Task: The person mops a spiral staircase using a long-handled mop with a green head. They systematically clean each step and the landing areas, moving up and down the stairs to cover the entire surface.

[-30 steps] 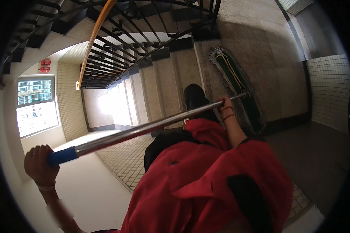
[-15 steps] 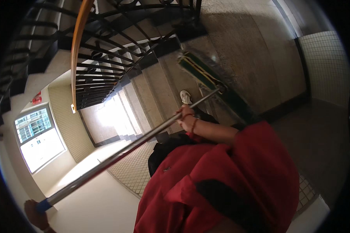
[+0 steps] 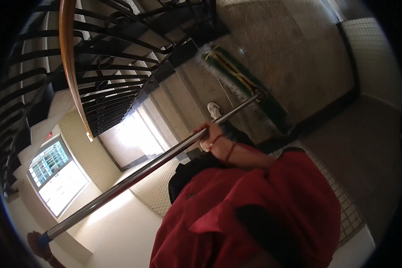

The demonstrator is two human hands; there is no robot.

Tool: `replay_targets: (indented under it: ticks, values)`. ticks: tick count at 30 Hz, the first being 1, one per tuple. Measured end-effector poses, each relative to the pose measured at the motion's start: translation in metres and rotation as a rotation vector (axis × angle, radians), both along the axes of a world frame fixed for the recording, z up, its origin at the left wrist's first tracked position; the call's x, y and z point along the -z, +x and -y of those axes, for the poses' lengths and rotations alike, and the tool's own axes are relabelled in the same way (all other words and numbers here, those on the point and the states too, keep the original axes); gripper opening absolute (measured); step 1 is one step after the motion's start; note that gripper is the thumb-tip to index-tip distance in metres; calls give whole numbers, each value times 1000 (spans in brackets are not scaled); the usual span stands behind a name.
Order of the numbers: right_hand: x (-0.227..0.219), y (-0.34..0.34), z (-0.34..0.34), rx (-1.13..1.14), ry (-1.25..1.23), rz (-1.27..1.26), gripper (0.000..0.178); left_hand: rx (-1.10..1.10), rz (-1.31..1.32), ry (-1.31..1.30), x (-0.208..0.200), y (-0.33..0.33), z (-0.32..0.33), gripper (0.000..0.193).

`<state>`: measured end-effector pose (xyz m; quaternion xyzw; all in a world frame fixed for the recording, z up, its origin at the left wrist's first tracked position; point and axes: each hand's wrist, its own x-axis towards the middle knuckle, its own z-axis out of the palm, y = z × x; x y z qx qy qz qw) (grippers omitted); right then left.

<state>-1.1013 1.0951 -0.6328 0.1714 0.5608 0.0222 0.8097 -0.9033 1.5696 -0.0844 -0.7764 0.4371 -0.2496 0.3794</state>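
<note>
Stairwell. Pale stone stairs [image 3: 176, 102]; black railing [image 3: 105, 80] left of stairs, window [image 3: 58, 176] left and lower. Green flat mop [image 3: 239, 76]: head over stone landing [image 3: 299, 58], right of stairs; pole [image 3: 134, 178] slanting past their near side. Right hand [image 3: 211, 136]: fingers wrapped round bare metal. Left hand [image 3: 35, 243], dim: fingers curled on blue grip [image 3: 43, 240]. Red top [image 3: 236, 201]: tiny mark [image 3: 191, 195], unreadable.

Mop head [image 3: 246, 83], blurred, apparently shifted closer to stairs [image 3: 177, 102].
</note>
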Motion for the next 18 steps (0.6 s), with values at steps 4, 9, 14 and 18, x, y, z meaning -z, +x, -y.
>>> replay_targets:
  ticks: [4, 9, 14, 18]
  values:
    - [45, -18, 80, 0, -143, 69, 12, -130, -209, 0, 51, 0, 127, 6]
    - [133, -43, 174, 114, -569, -189, 22, -106, -283, -162, 176, -26, 223, 9]
    - [165, -64, 211, -312, -728, -457, 22, -200, -295, -49, 189, -52, 205, 9]
    - [240, -99, 215, -281, -916, -486, 15, -221, -284, 93, 233, -81, 158, 20]
